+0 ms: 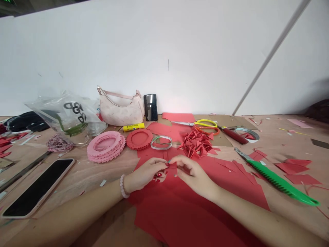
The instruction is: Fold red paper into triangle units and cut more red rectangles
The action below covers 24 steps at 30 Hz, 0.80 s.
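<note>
My left hand [149,173], with a beaded bracelet [124,187] at the wrist, pinches the left edge of a small piece of red paper [172,168]. The fingers of my right hand [194,174] are closed on the same piece from the other side, near its top corner. Both hands are close together above large red paper sheets [195,209]. Just beyond them lie a roll of tape [161,142], a red scalloped paper ring [139,139] and a pile of folded red paper pieces [196,142].
Pink scalloped rings [106,145], a glue stick [133,127] and a phone [38,187] lie left. A pink handbag [122,109], another phone [150,107] and a plastic bag [69,116] stand behind. Scissors [205,123] and a green cutter [277,178] lie right.
</note>
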Tool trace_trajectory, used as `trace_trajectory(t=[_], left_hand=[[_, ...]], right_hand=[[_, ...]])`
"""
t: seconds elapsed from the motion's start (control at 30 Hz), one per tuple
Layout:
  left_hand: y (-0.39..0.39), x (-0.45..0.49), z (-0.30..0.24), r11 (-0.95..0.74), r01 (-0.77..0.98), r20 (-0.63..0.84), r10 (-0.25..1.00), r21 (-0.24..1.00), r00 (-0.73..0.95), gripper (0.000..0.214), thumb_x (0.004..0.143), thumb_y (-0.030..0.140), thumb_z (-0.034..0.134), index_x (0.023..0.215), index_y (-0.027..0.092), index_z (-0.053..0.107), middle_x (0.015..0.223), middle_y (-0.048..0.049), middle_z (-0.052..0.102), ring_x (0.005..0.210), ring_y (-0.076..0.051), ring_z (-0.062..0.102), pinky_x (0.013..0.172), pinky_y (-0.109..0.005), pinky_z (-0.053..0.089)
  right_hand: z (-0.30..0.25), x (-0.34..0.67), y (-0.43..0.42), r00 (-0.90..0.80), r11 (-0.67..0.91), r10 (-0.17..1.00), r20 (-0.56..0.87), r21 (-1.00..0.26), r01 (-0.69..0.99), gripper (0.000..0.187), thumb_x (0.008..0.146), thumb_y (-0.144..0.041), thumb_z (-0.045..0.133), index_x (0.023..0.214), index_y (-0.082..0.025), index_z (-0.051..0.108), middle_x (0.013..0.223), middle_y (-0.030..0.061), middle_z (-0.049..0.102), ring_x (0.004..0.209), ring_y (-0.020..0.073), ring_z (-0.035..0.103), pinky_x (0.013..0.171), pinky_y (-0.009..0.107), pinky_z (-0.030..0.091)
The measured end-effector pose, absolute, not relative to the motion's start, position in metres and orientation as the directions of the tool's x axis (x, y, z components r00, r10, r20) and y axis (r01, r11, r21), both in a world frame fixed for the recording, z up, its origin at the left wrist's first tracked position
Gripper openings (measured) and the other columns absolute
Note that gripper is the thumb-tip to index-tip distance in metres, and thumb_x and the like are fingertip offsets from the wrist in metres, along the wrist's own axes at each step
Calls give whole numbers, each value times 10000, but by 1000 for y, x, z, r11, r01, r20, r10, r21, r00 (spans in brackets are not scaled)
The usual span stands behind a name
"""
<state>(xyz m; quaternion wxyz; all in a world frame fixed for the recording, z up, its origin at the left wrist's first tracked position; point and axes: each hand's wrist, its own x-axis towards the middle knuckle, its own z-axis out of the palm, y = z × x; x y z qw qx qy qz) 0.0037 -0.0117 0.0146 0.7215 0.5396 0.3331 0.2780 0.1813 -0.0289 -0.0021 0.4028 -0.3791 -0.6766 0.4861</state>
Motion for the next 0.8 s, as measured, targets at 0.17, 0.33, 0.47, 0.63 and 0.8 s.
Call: trace_trajectory(t=[0.17,0.33,0.47,0.63,0.8], left_hand=[[-14,2,9,62,68,-91,769,996,632,247,831,266,316,677,142,463,614,14,439,511,-77,365,493,-213,290],[-20,4,18,-243,275,10,767,930,642,228,824,209,379,721,123,564,581,37,408,509,-68,323,486,-199,258],[-20,5,21,-204,309,-34,783,929,621,230,816,210,386,689,118,555,561,39,405,505,-70,328,474,-195,256],[-18,4,19,-134,267,-71,767,954,638,216,799,211,404,621,128,497,557,29,442,522,-75,395,492,-183,308],[-18,4,18,-78,228,-96,743,970,662,199,798,210,389,657,132,505,605,15,481,534,-76,427,503,-181,344]], right_hand=[[0,180,-29,-394,208,908,141,-969,133,205,859,-321,441,715,-184,494,635,-17,521,544,101,465,553,236,375],[1,178,-32,-452,164,886,106,-982,89,177,868,-354,437,793,-196,462,613,-37,493,557,98,442,533,223,337],[-1,178,-31,-468,102,880,86,-995,8,178,850,-332,475,971,-226,398,589,-66,477,540,93,424,519,216,306],[-4,179,-31,-521,98,845,117,-993,-65,212,858,-260,455,1054,-232,379,710,-34,544,632,103,500,598,240,363],[-1,178,-34,-566,135,808,167,-986,-98,208,866,-167,396,1060,-238,369,878,3,564,818,129,550,767,303,391]])
